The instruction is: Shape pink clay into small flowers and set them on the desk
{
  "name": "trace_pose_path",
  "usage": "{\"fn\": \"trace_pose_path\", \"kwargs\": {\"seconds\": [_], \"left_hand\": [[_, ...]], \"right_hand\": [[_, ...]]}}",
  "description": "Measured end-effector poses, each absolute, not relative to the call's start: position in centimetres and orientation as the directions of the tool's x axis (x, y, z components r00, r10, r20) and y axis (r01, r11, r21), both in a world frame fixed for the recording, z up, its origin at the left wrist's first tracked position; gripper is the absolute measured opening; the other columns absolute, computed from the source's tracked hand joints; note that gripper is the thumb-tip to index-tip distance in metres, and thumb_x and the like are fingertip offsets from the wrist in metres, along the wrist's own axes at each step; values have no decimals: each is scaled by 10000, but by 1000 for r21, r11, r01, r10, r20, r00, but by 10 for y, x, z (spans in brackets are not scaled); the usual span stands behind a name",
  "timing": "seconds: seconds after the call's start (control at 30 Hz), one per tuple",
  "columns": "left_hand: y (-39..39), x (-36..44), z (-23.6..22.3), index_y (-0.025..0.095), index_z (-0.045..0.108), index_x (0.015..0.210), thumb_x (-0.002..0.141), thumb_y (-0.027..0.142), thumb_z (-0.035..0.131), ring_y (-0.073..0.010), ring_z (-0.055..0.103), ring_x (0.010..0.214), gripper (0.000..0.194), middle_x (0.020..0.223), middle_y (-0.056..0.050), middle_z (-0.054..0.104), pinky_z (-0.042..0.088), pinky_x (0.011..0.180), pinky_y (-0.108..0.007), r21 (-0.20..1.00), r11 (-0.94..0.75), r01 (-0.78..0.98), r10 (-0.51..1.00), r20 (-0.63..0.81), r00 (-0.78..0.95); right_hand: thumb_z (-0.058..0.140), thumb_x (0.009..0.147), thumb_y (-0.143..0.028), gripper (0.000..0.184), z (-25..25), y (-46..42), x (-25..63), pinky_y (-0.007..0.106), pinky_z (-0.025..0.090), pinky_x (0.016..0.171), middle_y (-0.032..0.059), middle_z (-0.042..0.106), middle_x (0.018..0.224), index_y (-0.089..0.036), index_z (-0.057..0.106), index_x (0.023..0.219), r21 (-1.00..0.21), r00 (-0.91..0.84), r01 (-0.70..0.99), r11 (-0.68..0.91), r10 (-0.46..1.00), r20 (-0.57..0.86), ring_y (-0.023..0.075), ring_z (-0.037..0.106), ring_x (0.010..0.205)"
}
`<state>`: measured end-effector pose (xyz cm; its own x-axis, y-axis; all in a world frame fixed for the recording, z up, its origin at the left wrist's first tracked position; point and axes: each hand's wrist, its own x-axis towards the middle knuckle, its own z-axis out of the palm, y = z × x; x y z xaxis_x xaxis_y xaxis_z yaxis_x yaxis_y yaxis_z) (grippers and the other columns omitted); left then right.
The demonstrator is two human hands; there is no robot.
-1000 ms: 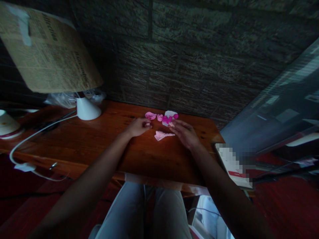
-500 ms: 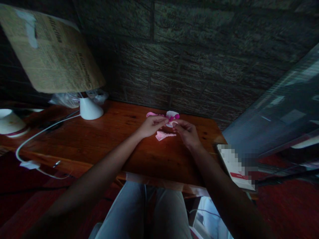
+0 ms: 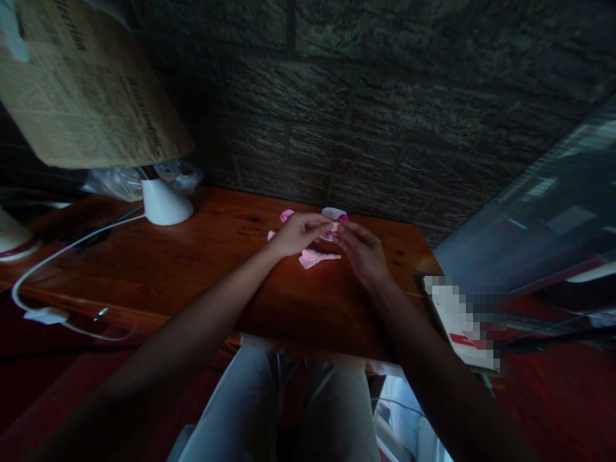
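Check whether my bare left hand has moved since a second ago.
Yes: your bare left hand has moved right, farther from the white, cone-shaped lamp base, and now meets your bare right hand at a small, pale-pink piece.

The person's bare left hand point(image 3: 301, 234), well apart a second ago, is now meeting the bare right hand point(image 3: 360, 250), both pinching the small pale-pink piece point(image 3: 335, 226) that the right fingers were holding alone. The left hand is partly covering the bright-pink crumpled piece point(image 3: 286, 215); a tiny pale-pink scrap point(image 3: 271, 235) is now showing beside its wrist.
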<state>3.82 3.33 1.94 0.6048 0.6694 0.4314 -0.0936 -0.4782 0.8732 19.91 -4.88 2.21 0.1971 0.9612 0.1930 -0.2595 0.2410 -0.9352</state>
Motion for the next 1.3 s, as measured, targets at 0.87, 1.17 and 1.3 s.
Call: {"fn": "trace_pose_path", "kwargs": {"seconds": [0.87,1.17,1.3], "left_hand": [[26,30,19,165,766,883,907,471,668,-171,729,804,322,873,-73,790,581,725,-274,862,-498,-95,628,434,646],[27,25,21,164,813,920,819,455,772,-181,738,761,310,888,-80,814,593,716,-298,922,-378,-87,664,336,668],[26,28,20,175,823,887,790,382,797,-190,739,801,230,895,-76,818,599,781,-321,892,-449,-58,678,383,628]], "right_hand": [[883,655,-471,314,21,-51,200,349,569,758,21,767,775,-234,765,824,-977,165,-55,204,967,192,178,697,721],[836,699,-471,304,19,-53,200,360,556,778,28,787,859,-238,789,888,-965,172,81,250,950,261,202,703,784],[808,683,-434,234,19,-51,194,367,547,767,19,761,786,-238,767,804,-960,231,110,258,933,278,211,692,755]]}}
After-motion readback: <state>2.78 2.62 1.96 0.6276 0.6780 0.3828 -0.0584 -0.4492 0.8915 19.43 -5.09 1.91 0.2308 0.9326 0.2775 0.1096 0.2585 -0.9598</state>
